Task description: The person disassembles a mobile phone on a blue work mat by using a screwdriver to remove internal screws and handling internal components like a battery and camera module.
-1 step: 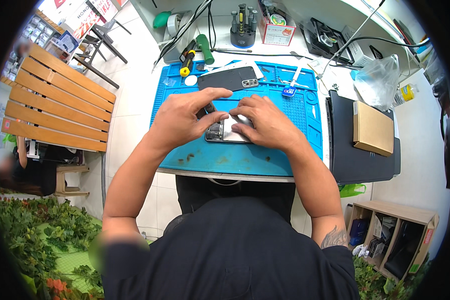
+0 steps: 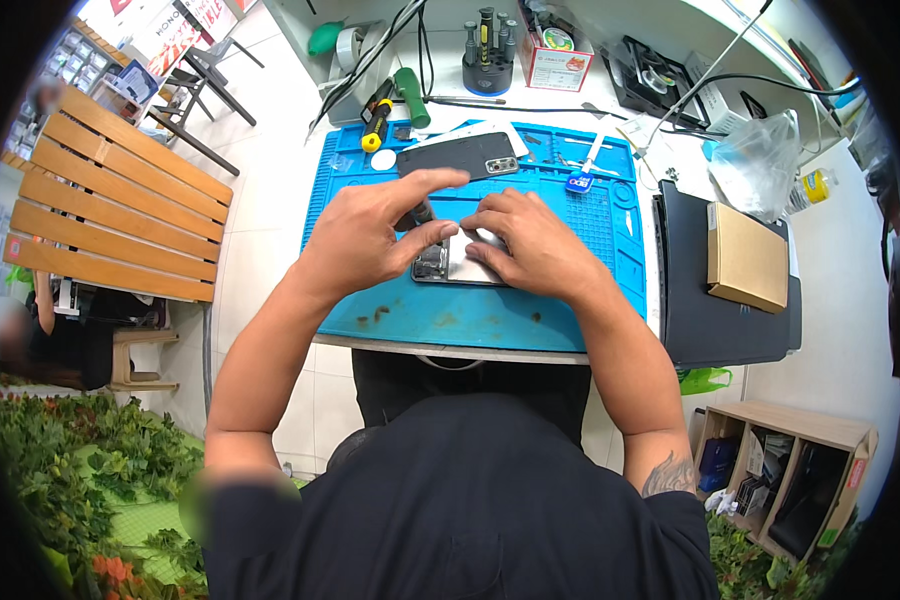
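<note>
An opened phone (image 2: pixel 430 262) with dark innards and a silver panel lies on the blue repair mat (image 2: pixel 370 310). My left hand (image 2: pixel 365 235) arches over the phone's left part, thumb and index finger apart; its other fingers are partly hidden. My right hand (image 2: pixel 525 245) has curled fingers and thumb on the silver panel, holding the phone. Just behind them lies a dark phone back (image 2: pixel 440 160) with a camera block, over a white item. A blue-tagged tool (image 2: pixel 578 182) lies to the right on the mat.
Screwdrivers (image 2: pixel 375 130), a green-handled tool (image 2: pixel 410 97) and a bit stand (image 2: pixel 487 75) are behind the mat. Right are a dark stack (image 2: pixel 700 330), cardboard box (image 2: pixel 745 260) and plastic bag (image 2: pixel 755 160). Left are a slatted bench (image 2: pixel 120 200) and a seated person (image 2: pixel 50 340).
My left index finger and thumb shift very slightly. Otherwise nothing has visibly moved.
</note>
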The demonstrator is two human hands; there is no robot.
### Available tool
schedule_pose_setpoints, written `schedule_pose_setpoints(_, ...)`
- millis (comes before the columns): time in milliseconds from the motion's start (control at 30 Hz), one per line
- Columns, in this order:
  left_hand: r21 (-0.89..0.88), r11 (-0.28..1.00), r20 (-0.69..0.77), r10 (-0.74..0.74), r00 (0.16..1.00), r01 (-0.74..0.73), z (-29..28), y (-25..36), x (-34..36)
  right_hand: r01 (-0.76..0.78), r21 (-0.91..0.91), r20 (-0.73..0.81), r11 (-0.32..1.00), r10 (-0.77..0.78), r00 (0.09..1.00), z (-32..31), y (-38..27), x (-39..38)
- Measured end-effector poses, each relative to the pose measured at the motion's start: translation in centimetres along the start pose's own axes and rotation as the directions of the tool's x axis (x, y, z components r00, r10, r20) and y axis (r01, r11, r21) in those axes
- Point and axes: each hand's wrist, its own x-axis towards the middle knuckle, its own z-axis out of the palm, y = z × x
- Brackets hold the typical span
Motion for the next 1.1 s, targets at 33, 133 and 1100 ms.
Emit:
schedule_pose_setpoints(33, -0.055, 0.998, 0.011, 0.016, 1.0, -0.015, -0.1, 0.0, 0.0, 0.0, 0.002, -0.01, 1.0, 0.0, 1.0, 0.0, 0.0, 0.0)
schedule_pose_setpoints(133, -0.11, 0.993, 0.011, 0.035, 0.999, -0.033, -0.2, -0.1, 0.1, 0.028, 0.008, -0.055, 1.0, -0.027, 0.998, 0.5, 0.2, 0.2)
schedule_pose_setpoints(1100, -0.148, 0.986, -0.093, 0.066, 0.993, -0.079, 0.9, -0.8, -1.5, 0.093, 0.001, -0.129, 0.996, -0.092, 0.987, 1.6, -0.3, 0.6)
